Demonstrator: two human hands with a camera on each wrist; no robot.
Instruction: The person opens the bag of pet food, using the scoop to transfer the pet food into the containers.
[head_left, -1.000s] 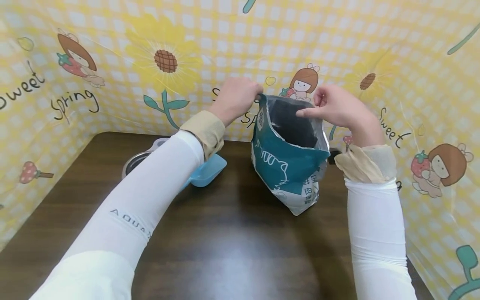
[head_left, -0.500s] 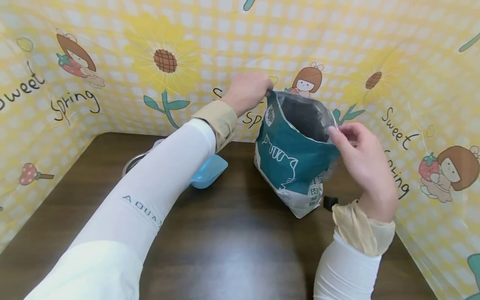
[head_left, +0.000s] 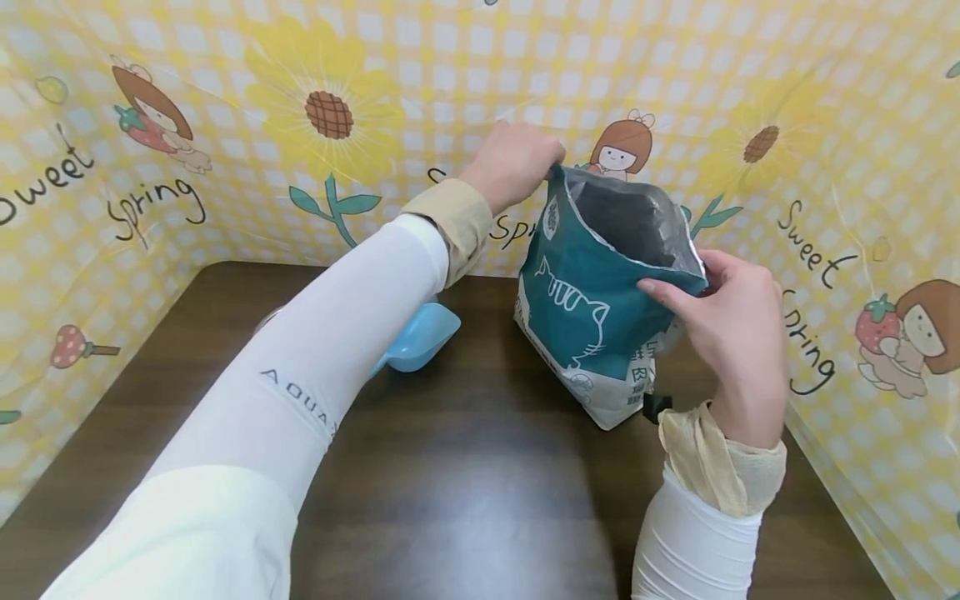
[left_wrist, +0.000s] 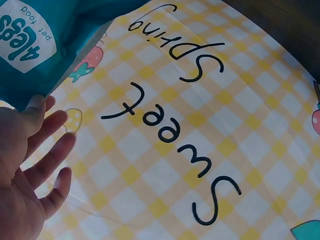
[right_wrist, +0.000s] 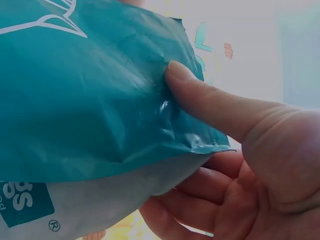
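Observation:
A teal and white pet food bag (head_left: 585, 308) with a white cat outline stands on the brown table, its top wide and its dark silvery lining showing. At the top left corner my left hand (head_left: 517, 162) pinches the rim; in the left wrist view the thumb (left_wrist: 36, 107) and index finger meet on that corner while the other fingers spread away. My right hand (head_left: 738, 333) grips the opposite corner. Seen from the right wrist, its thumb (right_wrist: 195, 90) lies on the teal front and the fingers are behind the bag. The bag's contents are hidden.
A light blue scoop (head_left: 427, 337) lies left of the bag, partly behind my left forearm. A bit of round metal rim (head_left: 268, 317) peeks out past that sleeve. Close to the bag's lower right is a small black object (head_left: 657, 407). Patterned yellow cloth (head_left: 465, 75) walls the table.
My right hand came down from above the opening to the bag's right corner and took hold of it. The left hand and the bag's top shifted slightly right and up.

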